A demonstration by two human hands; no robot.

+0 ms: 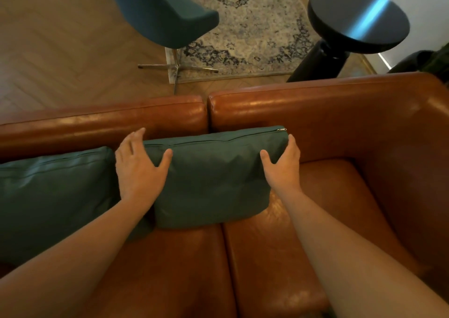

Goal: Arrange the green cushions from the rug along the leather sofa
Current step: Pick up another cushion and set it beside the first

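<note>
A brown leather sofa (328,113) fills the lower half of the view. A dark green cushion (213,176) leans against its backrest near the middle seam, zipper edge on top. My left hand (138,167) lies flat on the cushion's left end, fingers spread. My right hand (283,164) cups its right end, thumb on the front face. A second green cushion (56,196) stands against the backrest to the left, touching the first.
Behind the sofa lie a patterned rug (255,26) and herringbone wood floor (60,50). A teal chair (160,11) on metal legs stands at the rug's left edge. A round black side table (357,18) stands at the back right. The sofa's right seat (303,232) is bare.
</note>
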